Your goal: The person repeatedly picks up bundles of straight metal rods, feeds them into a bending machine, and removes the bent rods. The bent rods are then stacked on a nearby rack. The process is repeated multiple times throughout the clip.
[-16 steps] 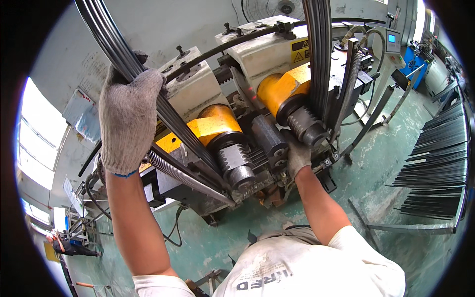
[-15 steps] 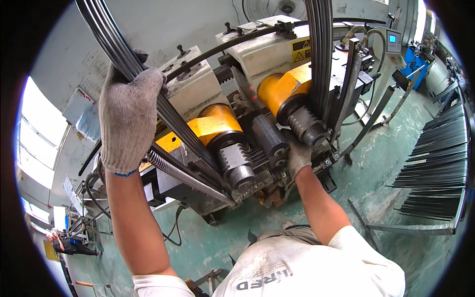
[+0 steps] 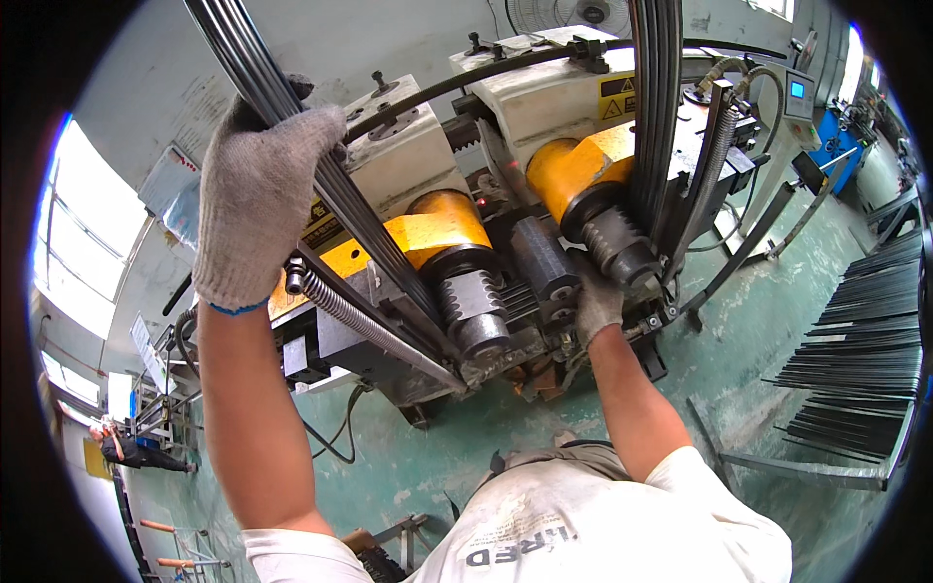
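Note:
My left hand, in a grey knitted glove, is closed around a slanted bundle of thin black metal rods. The rods run down beside the nearer-left ridged steel roller of a bending machine. My right hand, gloved too, reaches in low beside a dark angular block between the two rollers. Its fingers are hidden behind the block and the right ridged roller, so I cannot make out any grip. A second bundle of black rods stands upright behind that right roller.
Yellow arms and pale machine housings rise behind the rollers. A coil spring slants on the left. At the right, a rack holds many black rods. A control box stands far right. Another person is far off left.
The view has shifted a little, so the machine appears farther right. My left hand stays closed on the rods, and my right hand stays by the block.

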Tool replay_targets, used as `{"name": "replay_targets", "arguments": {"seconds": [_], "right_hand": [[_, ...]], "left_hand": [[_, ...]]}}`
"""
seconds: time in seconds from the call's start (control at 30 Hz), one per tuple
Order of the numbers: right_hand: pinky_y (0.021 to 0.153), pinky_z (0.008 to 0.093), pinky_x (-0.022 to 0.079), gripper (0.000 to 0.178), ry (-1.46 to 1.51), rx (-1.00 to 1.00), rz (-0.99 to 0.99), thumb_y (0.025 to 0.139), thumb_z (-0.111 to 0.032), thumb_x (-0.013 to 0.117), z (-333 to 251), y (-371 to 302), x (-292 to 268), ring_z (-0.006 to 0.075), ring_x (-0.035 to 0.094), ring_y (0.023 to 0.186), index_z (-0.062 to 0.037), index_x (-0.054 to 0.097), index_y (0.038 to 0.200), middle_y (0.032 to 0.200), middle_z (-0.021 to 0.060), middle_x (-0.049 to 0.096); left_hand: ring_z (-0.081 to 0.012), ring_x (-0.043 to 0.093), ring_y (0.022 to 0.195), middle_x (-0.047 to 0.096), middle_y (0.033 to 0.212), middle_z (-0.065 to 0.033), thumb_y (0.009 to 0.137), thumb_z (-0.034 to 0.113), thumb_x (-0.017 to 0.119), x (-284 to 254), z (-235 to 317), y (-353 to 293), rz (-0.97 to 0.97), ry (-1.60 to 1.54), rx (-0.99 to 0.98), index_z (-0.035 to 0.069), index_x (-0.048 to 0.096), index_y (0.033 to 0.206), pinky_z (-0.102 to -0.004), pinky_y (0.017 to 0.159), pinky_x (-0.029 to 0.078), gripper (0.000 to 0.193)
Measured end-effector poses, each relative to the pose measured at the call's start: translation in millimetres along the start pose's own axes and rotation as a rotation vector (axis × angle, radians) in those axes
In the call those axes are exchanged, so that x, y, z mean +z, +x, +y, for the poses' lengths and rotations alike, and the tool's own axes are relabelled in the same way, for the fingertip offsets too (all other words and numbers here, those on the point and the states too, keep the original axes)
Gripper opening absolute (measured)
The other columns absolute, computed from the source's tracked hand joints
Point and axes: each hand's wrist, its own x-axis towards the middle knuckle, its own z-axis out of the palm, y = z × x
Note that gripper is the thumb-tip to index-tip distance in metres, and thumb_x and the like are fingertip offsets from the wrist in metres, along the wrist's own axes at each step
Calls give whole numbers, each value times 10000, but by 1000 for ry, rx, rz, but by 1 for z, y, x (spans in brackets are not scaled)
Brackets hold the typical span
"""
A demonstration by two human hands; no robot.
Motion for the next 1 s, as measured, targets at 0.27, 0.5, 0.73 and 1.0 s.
{"name": "replay_targets", "arguments": {"seconds": [0.27, 0.5, 0.73, 1.0], "right_hand": [[966, 378, 564, 321, 118, -149, 19, 1012, -205, 809, 8, -4, 10, 193, 705, 1028, -19, 776, 1272, 1180, 60, 771], [969, 412, 587, 352, 315, 71, -99, 1020, -145, 762, 32, 7, -12, 211, 732, 1068, 18, 756, 1332, 1257, 88, 774], [959, 421, 617, 375, 247, 112, -89, 1022, -127, 741, 54, 19, -23, 212, 748, 1112, 32, 748, 1362, 1309, 98, 765], [1006, 424, 614, 466, 309, 206, -50, 1009, -91, 746, 19, -7, -3, 234, 748, 1132, 19, 666, 1455, 1382, 111, 740]], "left_hand": [[-216, 866, 930, 873, 1093, -96, 1076, 191, 733, -28, -26, 19, 78, 533, 431, 134, 827, 1282, -327, 802, 725, 235], [-258, 850, 1087, 856, 1194, -149, 1036, 87, 708, -25, -21, -11, -100, 416, 433, 73, 843, 1222, -376, 966, 699, 230], [-268, 832, 1170, 850, 1243, -159, 1123, 154, 636, -40, -31, -14, -277, 319, 371, 59, 832, 1298, -403, 1037, 679, 280], [-265, 846, 1104, 847, 1267, -101, 1053, 5, 646, -45, -38, -16, -259, 497, 534, 142, 814, 1332, -382, 949, 709, 353]]}}
